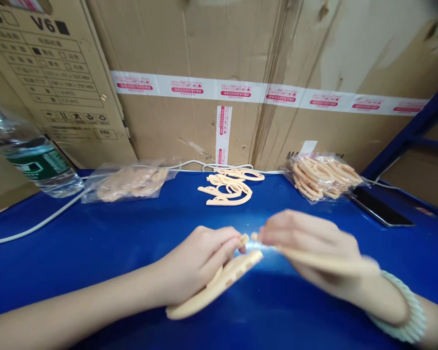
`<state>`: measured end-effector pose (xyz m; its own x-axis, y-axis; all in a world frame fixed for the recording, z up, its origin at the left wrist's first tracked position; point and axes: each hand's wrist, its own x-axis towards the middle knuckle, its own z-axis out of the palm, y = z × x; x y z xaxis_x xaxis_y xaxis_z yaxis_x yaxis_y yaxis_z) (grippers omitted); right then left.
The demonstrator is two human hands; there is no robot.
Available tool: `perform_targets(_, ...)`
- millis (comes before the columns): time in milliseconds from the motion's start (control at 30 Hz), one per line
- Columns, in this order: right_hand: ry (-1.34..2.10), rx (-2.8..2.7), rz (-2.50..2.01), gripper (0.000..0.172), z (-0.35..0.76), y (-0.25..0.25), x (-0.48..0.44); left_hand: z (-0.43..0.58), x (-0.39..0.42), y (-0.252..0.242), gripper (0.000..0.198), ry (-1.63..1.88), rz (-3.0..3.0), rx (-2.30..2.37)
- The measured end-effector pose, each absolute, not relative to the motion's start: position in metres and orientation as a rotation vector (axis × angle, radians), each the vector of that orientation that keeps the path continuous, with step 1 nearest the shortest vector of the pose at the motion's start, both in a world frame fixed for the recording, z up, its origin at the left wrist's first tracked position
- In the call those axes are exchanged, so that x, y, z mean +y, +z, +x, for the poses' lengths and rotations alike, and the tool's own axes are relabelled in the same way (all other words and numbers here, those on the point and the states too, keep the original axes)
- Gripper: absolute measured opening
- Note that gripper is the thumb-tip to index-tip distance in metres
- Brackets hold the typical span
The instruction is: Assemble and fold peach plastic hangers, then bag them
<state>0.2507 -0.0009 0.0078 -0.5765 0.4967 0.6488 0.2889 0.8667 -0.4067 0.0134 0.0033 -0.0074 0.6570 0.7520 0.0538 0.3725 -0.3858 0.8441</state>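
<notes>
My left hand (200, 265) is closed on a curved beige piece (215, 289) with small notches along its edge; a small end of beige material pokes out at its fingertips. My right hand (314, 248), blurred by motion, is closed on another long beige piece (324, 261) that lies along the palm side towards the wrist. A small beige tip shows at its fingers too. The two hands' fingertips are close but apart, above the blue table (131, 253). Behind them lies a loose pile of flat, curved beige pieces (231, 197).
A bag of beige pieces (131, 182) lies at the left, another bag (323, 175) at the right, beside a black phone (381, 206). A water bottle (40, 163) leans at far left near a white cable (44, 226). Taped cardboard (190, 43) stands behind.
</notes>
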Motion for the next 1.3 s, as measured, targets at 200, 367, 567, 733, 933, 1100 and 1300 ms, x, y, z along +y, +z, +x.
perform_targets(200, 0.848, -2.232, -1.177, 0.029, 0.284, 0.009, 0.053, 0.011, 0.029, -0.008, 0.028, 0.695, 1.18, 0.864)
perform_targets(367, 0.851, -2.207, -1.518, 0.049, 0.284, -0.003, 0.06, 0.009, 0.04, 0.002, 0.046, 0.809, 0.663, 0.961)
perform_targets(567, 0.58, -2.361, -1.664, 0.039, 0.28, -0.002, 0.054, 0.004, 0.04, -0.002, 0.035, 0.864, 0.657, 0.931)
perform_targets(733, -0.21, -2.375, -1.513, 0.038, 0.27, -0.003, 0.037, 0.004, 0.03, -0.013, 0.049, 0.925, 0.889, 0.872)
perform_targets(933, -0.402, -2.536, -0.473, 0.023, 0.227, -0.009, -0.008, 0.008, 0.016, -0.021, 0.056, 0.938, 1.218, 0.868)
perform_targets(1100, -0.542, -2.472, -0.341, 0.016, 0.22, -0.023, -0.016, 0.012, 0.01, -0.022, 0.035, 0.962, 1.331, 0.882)
perform_targets(1300, -0.597, -2.529, -0.417, 0.022, 0.224, -0.025, -0.012, 0.01, 0.007, -0.025, 0.012, 0.943, 1.475, 0.904)
